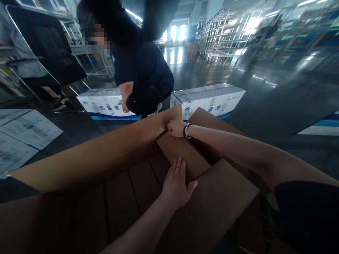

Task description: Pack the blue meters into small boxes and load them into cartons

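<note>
A large open cardboard carton (106, 151) stretches across the view in front of me, its long far wall and flaps standing up. Inside sit several smaller brown boxes in a row, with thin dark gaps between them. One small brown box (182, 150) sits higher at the right end. My left hand (177, 185) lies open on its near side, fingers stretched out, a ring on one finger. At the far end of that box, beside the carton's wall, my right hand (177, 127) is closed with curled fingers. Whether it grips anything is hidden. A bracelet circles the right wrist.
A person in dark clothes (143, 67) crouches beyond the carton, one hand by a white printed carton (108, 104). Another white carton (209, 98) stands right of them. More white cartons (26, 130) lie left. A black chair (47, 42) and metal shelving (225, 31) stand behind.
</note>
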Demonstrator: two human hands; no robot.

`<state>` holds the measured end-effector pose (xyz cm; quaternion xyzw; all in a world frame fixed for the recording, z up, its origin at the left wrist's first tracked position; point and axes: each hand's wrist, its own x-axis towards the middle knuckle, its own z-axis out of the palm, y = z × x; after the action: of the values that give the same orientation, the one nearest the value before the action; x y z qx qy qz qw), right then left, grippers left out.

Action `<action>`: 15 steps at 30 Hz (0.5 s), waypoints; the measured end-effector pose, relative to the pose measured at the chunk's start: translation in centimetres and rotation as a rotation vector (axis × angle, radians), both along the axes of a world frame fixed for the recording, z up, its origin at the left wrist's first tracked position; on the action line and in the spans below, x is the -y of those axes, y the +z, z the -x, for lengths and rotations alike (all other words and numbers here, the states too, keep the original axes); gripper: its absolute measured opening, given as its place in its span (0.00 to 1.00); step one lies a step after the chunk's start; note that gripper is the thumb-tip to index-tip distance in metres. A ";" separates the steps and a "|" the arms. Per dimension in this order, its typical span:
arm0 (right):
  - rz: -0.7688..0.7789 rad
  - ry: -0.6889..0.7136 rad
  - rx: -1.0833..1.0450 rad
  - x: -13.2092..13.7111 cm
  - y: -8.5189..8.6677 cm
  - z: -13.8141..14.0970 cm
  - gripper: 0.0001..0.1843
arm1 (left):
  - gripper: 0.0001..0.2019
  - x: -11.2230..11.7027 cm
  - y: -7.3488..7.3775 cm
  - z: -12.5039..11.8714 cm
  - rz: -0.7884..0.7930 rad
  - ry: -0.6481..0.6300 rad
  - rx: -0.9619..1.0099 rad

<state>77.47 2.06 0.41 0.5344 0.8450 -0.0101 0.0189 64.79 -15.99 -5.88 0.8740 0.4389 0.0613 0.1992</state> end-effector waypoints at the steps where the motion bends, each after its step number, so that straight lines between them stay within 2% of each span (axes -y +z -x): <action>1: 0.004 -0.027 0.006 -0.1 0.6 0.2 0.14 | 0.33 0.1 -0.1 0.0 -0.011 -0.003 0.019; 4: 0.138 -0.176 -0.085 -0.3 2.5 0.4 0.13 | 0.32 0.2 -0.3 -0.1 -0.045 -0.013 0.102; 8: 0.470 -0.430 -0.600 1.0 3.8 -1.1 0.12 | 0.28 0.1 -0.5 0.0 -0.080 0.032 0.222; 11: 0.434 -0.556 -0.881 3.5 3.5 -1.4 0.12 | 0.26 0.2 -0.6 -0.2 -0.136 0.058 0.280; 15: 0.263 -0.708 -1.210 7.0 3.4 -0.1 0.14 | 0.23 0.9 -0.3 -0.5 -0.317 -0.088 0.334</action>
<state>77.61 -4.90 3.85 0.6707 0.4746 -0.4122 -0.3937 65.26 -16.88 -6.15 0.8905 0.3460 0.2644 0.1320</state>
